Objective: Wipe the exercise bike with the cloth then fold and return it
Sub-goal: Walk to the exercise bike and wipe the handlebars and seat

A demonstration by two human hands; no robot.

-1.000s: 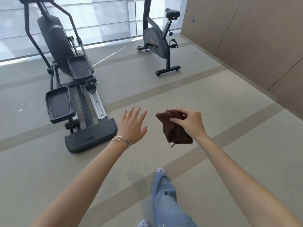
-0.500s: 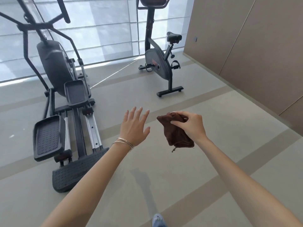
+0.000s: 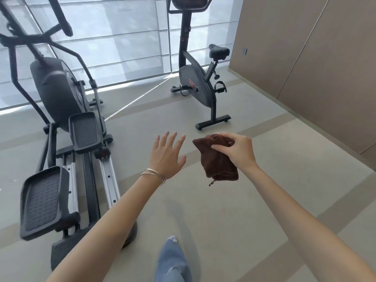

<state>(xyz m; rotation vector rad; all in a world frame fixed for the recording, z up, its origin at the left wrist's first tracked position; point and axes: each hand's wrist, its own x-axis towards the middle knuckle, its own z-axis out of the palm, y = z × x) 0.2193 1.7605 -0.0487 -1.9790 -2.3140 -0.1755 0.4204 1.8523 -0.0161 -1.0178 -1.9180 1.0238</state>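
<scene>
A dark grey exercise bike (image 3: 200, 86) with a black saddle stands ahead by the window, its rear foot on the floor just beyond my hands. My right hand (image 3: 237, 150) pinches a bunched brown cloth (image 3: 218, 160), which hangs in the air in front of me. A short way left of the cloth, my left hand (image 3: 166, 154) is held out with fingers spread, holding nothing. Thin bangles circle that wrist. Neither hand touches the bike.
A large black elliptical trainer (image 3: 59, 127) fills the left side, its pedals and rails reaching close to my left arm. A tan panelled wall (image 3: 315, 58) runs along the right. My leg in blue jeans (image 3: 173, 261) steps on the grey floor.
I have walked closer to the exercise bike, and it now looms larger. The elliptical has slid down and left in view. My hands hold the same pose with the cloth.
</scene>
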